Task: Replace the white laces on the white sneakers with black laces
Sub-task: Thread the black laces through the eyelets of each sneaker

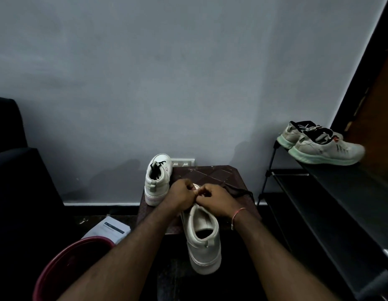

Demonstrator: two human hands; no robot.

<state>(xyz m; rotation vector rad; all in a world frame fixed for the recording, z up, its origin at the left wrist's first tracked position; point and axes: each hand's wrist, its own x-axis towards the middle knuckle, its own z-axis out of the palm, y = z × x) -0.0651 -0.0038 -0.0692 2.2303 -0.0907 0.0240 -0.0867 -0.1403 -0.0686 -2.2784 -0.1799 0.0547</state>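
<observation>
A white sneaker [203, 240] lies heel toward me, its toe on a small dark stool [212, 173]. My left hand [181, 196] and my right hand [214, 199] meet over its lace area with curled fingers. They pinch something small between them, apparently its lace, though the hands hide it and its colour. A second white sneaker [157, 179] stands on the stool's left edge, threaded with black laces. A dark strand or cloth [239, 191] lies on the stool just right of my right hand.
A red tub [58, 266] sits at the lower left with a printed paper [108, 230] beside it. A black shoe rack [332, 192] on the right carries a pair of grey running shoes [321, 146]. A dark chair [13, 161] stands at the left, and a wall socket [182, 162] sits behind the stool.
</observation>
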